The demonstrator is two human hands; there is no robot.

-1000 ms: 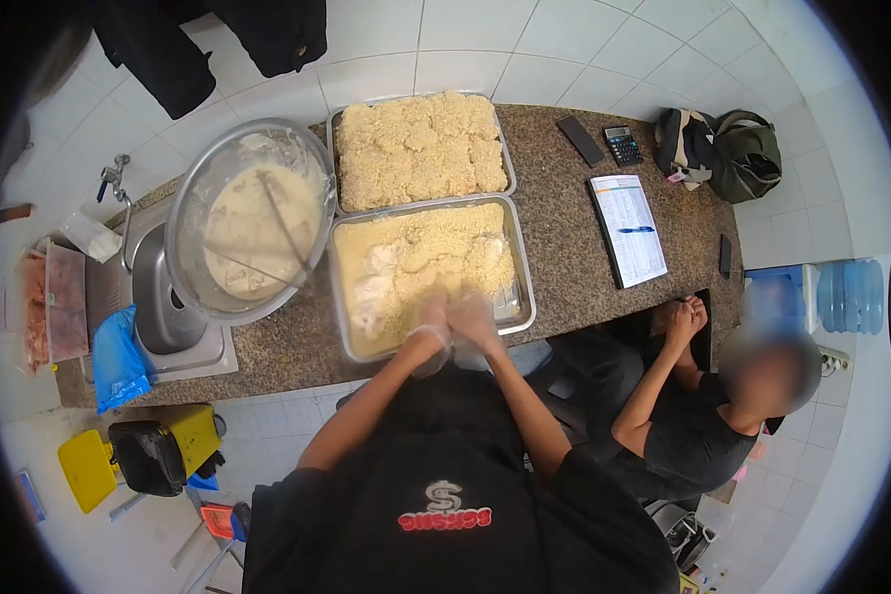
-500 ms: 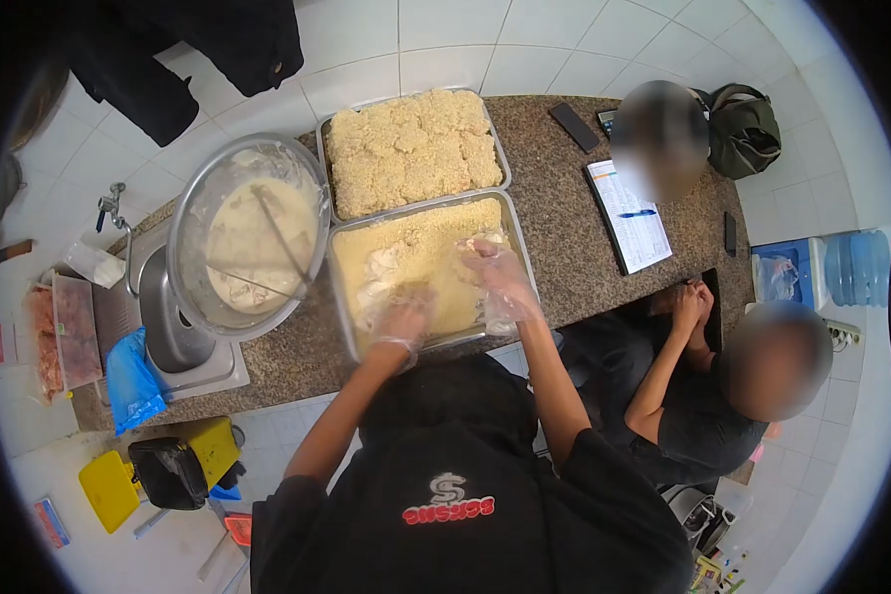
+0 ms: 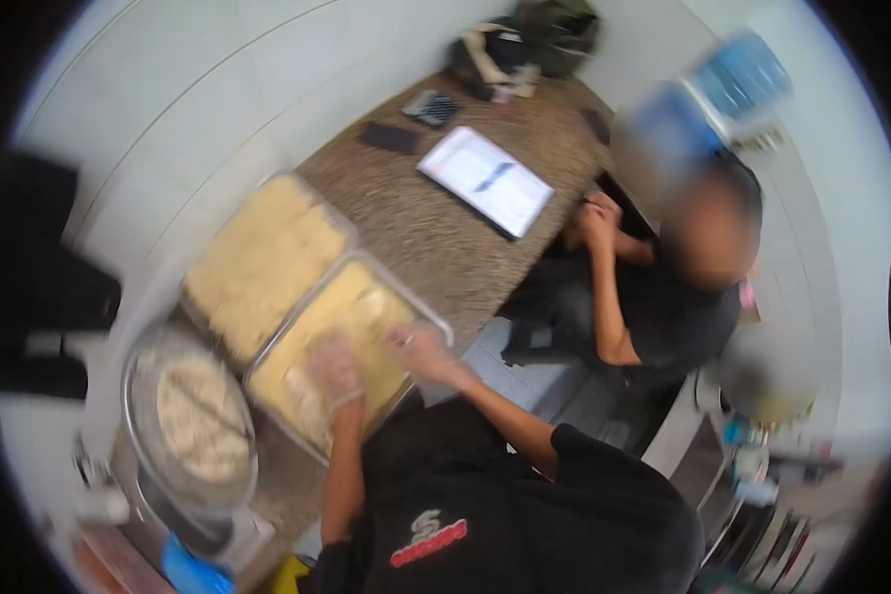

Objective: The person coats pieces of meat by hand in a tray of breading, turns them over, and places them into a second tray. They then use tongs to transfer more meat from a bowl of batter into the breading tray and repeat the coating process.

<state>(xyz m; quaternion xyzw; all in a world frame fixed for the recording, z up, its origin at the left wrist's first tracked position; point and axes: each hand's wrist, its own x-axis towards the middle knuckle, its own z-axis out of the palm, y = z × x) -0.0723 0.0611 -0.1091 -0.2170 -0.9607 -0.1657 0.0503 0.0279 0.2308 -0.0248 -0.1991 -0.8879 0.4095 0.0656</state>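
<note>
Both my hands wear clear plastic gloves and are over a metal tray [image 3: 436,322] of yellow breadcrumbs [image 3: 312,342]. My left hand [image 3: 337,368] rests on the crumbs with its fingers stretched out, beside a pale, wet-battered piece [image 3: 307,398]. My right hand [image 3: 423,353] is at the tray's near right side; motion blur hides whether its fingers hold anything. Another pale piece [image 3: 371,305] lies in the crumbs above it. A second tray next to this one is filled with crumb-coated pieces [image 3: 267,262].
Left of the trays stands a big metal bowl [image 3: 134,416] of pale batter [image 3: 203,421] with a long utensil across it. A notebook [image 3: 485,178] and a dark phone [image 3: 390,138] lie on the counter [image 3: 366,198]. A person in black [image 3: 663,307] sits at the right.
The view has swung, so the trays and bowl now appear lower and further left, and the picture is blurred. Both hands remain at the crumb tray, the right nearer its edge.
</note>
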